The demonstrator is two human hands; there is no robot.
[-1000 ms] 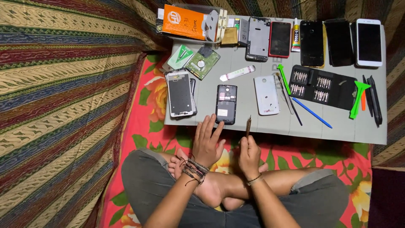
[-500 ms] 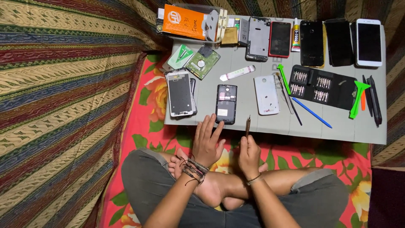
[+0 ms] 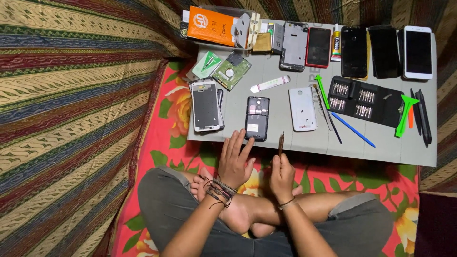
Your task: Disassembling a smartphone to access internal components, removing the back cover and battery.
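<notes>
Right hand (image 3: pixel 282 177) grip clamped on a slim screwdriver (image 3: pixel 281 143), tip up and ready; left hand (image 3: pixel 235 159) grip apart, fingers flat just below the opened black phone (image 3: pixel 257 118) on the counter (image 3: pixel 285 138), probably to steady it.

Orange box (image 3: pixel 210 26) at mat's far-left corner; green packet (image 3: pixel 206 64) below it. Dark-screened phones (image 3: pixel 353 51) line the far edge, rightmost white-framed (image 3: pixel 418 52).
</notes>
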